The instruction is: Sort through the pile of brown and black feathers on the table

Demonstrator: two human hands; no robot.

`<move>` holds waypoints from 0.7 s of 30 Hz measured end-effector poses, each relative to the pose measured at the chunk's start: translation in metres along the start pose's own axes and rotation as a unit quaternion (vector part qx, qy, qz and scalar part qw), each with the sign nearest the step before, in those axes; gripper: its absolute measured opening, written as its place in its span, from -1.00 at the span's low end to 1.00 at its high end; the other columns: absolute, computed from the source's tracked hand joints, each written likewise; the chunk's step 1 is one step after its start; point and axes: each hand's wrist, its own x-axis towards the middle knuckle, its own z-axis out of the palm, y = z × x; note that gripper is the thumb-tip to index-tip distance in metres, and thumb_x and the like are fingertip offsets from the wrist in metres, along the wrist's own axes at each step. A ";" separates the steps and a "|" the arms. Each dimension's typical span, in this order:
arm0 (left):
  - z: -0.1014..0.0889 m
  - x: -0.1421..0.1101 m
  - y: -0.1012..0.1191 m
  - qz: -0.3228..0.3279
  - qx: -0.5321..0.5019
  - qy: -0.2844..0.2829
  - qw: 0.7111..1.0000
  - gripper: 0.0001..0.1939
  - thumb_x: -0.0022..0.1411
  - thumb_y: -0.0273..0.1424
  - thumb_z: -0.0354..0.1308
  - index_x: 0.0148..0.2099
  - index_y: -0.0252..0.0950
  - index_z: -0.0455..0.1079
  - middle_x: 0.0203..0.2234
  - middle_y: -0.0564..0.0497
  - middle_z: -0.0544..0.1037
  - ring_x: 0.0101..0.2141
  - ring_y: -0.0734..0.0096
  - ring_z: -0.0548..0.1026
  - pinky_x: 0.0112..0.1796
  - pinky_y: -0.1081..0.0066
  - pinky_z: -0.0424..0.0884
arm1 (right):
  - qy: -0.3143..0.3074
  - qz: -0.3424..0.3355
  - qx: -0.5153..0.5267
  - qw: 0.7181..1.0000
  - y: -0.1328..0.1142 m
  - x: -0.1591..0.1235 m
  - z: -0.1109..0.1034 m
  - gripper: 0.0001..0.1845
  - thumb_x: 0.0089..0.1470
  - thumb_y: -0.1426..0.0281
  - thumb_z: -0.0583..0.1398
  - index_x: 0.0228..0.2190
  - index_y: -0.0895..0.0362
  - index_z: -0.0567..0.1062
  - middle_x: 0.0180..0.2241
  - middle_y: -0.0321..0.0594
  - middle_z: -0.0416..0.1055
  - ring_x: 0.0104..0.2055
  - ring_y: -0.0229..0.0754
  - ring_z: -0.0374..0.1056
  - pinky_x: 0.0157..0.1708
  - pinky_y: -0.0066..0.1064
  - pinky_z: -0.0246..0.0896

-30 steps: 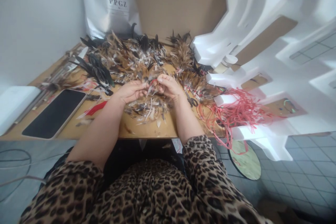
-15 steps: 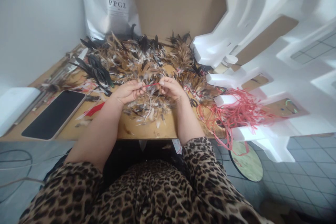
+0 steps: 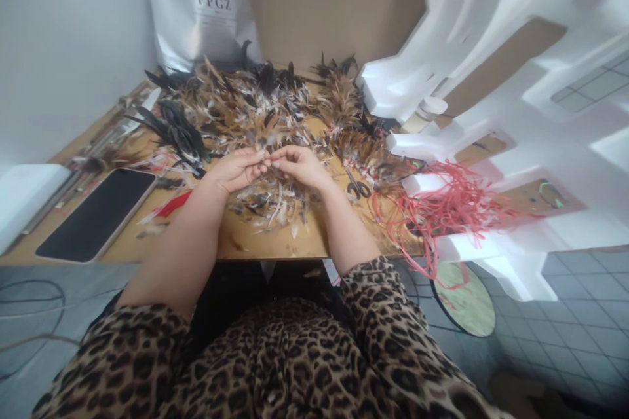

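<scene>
My left hand is closed in a pinch above the feather pile, its fingertips meeting those of my right hand, which pinches too. A short bit of red ribbon shows between the fingertips; most of it is hidden by the fingers. Brown feathers fan out just beyond the fingertips; I cannot tell whether they are held or lie in the pile behind. Small pale and brown feathers lie on the wooden table below my hands.
Black scissors and tangled red ribbons lie right, by white foam packing and a small jar. At left are a phone, black feathers and a red strip. A silvery bag stands behind.
My right hand has moved left to meet my left hand. The red ribbon, stretched between them before, is now mostly covered by the fingers. The scissors show more fully.
</scene>
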 end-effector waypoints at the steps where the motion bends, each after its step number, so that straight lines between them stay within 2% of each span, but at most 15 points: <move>1: 0.000 0.000 0.000 -0.001 0.001 -0.004 1.000 -0.94 0.07 -0.56 0.19 -0.43 -0.45 0.47 -0.59 -0.07 0.52 -0.60 0.60 0.47 -0.55 0.69 0.40 | 0.008 0.003 -0.006 1.000 0.001 0.001 0.000 -0.64 -0.15 0.20 0.27 -0.37 0.24 0.47 -0.58 -0.33 0.37 -0.59 -0.41 0.18 -0.57 -0.55 0.08; 5: -0.003 -0.002 0.001 -0.018 0.056 -0.013 0.998 -0.92 0.03 -0.51 0.24 -0.39 -0.47 0.48 -0.58 -0.09 0.53 -0.63 0.58 0.46 -0.61 0.67 0.38 | 0.112 0.005 0.014 0.994 0.001 0.001 -0.013 -0.66 -0.16 0.18 0.28 -0.45 0.23 0.48 -0.68 -0.40 0.26 -0.66 -0.45 0.08 -0.64 -0.58 -0.04; 8: -0.004 -0.002 0.002 -0.023 0.134 0.005 0.991 -0.84 -0.04 -0.47 0.30 -0.38 -0.46 0.46 -0.39 -0.21 0.58 -0.56 0.49 0.52 -0.59 0.60 0.43 | 0.164 0.007 0.084 0.983 -0.001 0.001 -0.026 -0.66 -0.21 0.19 0.31 -0.48 0.21 0.45 -0.69 -0.43 0.24 -0.69 -0.48 0.04 -0.68 -0.59 -0.12; 10: -0.003 -0.003 0.004 0.016 0.156 0.045 0.987 -0.83 -0.06 -0.45 0.32 -0.40 -0.44 0.43 -0.24 -0.24 0.57 -0.53 0.50 0.53 -0.55 0.59 0.45 | 0.178 0.019 0.111 0.978 -0.003 0.000 -0.031 -0.66 -0.25 0.21 0.33 -0.51 0.21 0.43 -0.68 -0.43 0.26 -0.70 -0.49 0.05 -0.70 -0.60 -0.12; 14: 0.002 -0.006 0.010 0.143 0.110 0.117 0.977 -0.85 -0.02 -0.43 0.28 -0.40 -0.41 0.40 -0.10 -0.17 0.52 -0.48 0.58 0.54 -0.54 0.67 0.41 | 0.157 0.033 0.113 0.981 -0.003 -0.001 -0.032 -0.65 -0.26 0.20 0.33 -0.50 0.22 0.43 -0.59 -0.36 0.38 -0.71 -0.49 0.10 -0.73 -0.60 -0.11; 17: 0.008 -0.008 0.013 0.141 0.067 0.093 0.983 -0.90 0.04 -0.46 0.22 -0.39 -0.42 0.40 -0.07 -0.18 0.51 -0.47 0.61 0.53 -0.55 0.70 0.38 | 0.120 0.029 0.099 0.987 -0.004 -0.003 -0.028 -0.66 -0.21 0.20 0.31 -0.48 0.22 0.43 -0.54 -0.32 0.44 -0.71 -0.51 0.09 -0.74 -0.61 -0.10; 21: 0.012 -0.007 0.008 0.100 0.051 0.040 0.993 -0.93 0.08 -0.51 0.18 -0.40 -0.46 0.42 -0.11 -0.24 0.52 -0.49 0.60 0.52 -0.54 0.68 0.38 | 0.070 0.035 0.080 0.994 -0.008 -0.005 -0.021 -0.68 -0.17 0.22 0.30 -0.47 0.23 0.43 -0.55 -0.31 0.46 -0.72 -0.52 0.07 -0.74 -0.62 -0.07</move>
